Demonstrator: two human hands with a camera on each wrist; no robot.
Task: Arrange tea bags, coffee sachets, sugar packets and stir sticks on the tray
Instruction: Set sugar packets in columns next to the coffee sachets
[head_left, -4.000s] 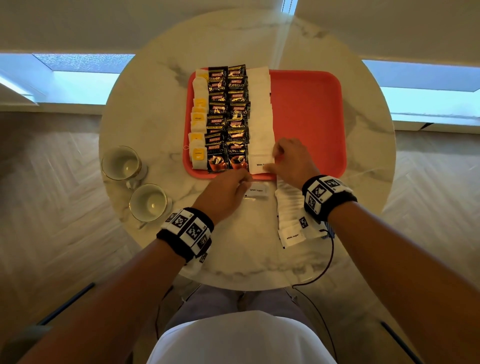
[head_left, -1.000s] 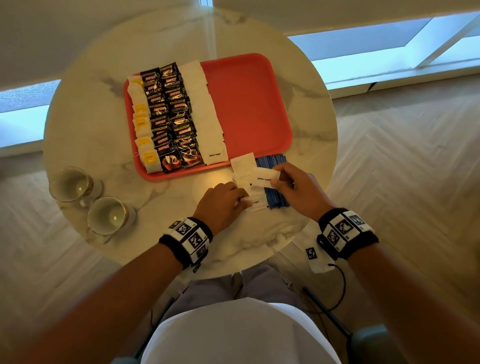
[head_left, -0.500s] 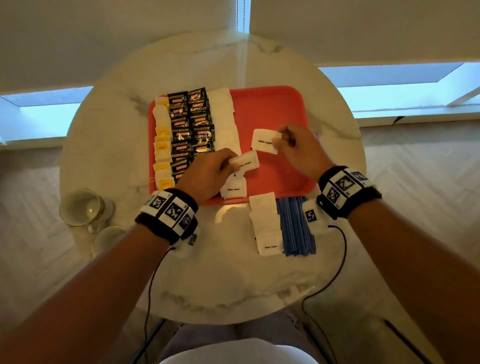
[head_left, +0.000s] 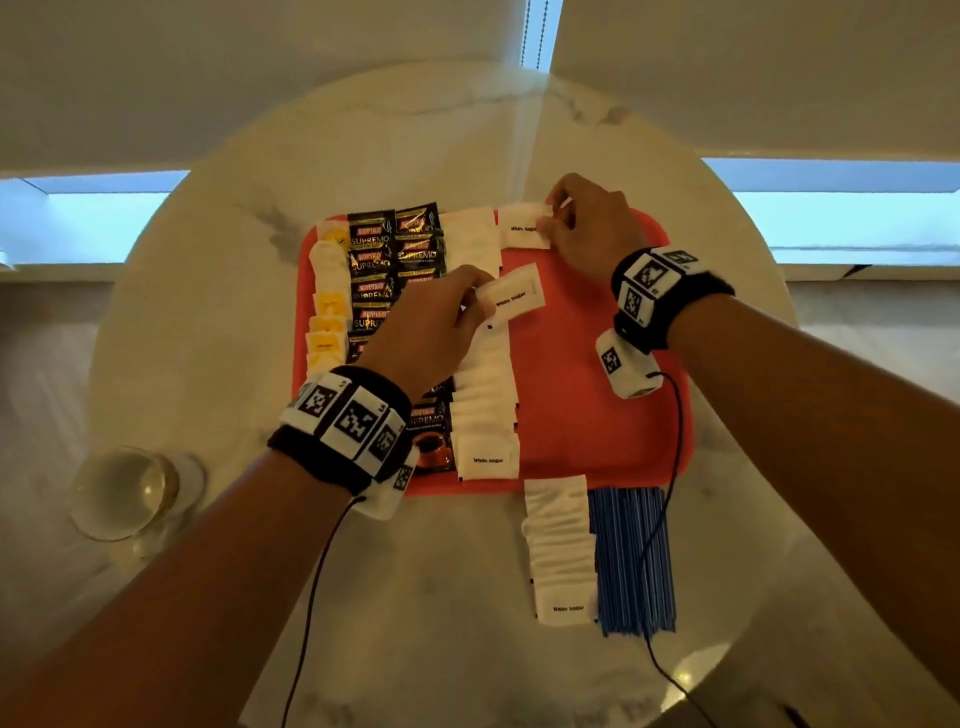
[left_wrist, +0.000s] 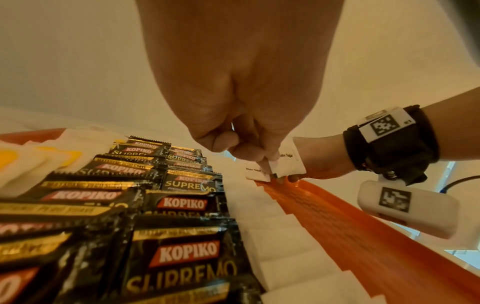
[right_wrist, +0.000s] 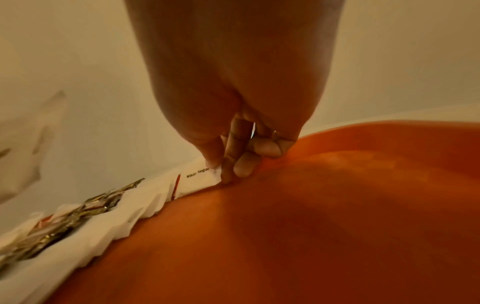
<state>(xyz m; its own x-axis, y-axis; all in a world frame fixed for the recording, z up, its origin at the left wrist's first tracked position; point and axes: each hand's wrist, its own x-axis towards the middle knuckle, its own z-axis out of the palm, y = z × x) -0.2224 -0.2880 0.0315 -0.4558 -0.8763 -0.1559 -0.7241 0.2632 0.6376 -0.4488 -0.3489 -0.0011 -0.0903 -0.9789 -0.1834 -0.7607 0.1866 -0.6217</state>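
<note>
— Where are we, from the left?

— Our left hand pinches a white sugar packet at its 9 o'clock end, long axis running 8 to 2, above the red tray.

— And the right?

— Our right hand pinches another sugar packet at its 3 o'clock end, at the tray's 12 o'clock rim, long axis 9 to 3, heading a second column.

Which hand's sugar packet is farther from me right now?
The right hand's sugar packet, pinched at the tray's far edge; the left hand's packet sits nearer, mid-tray.
</note>
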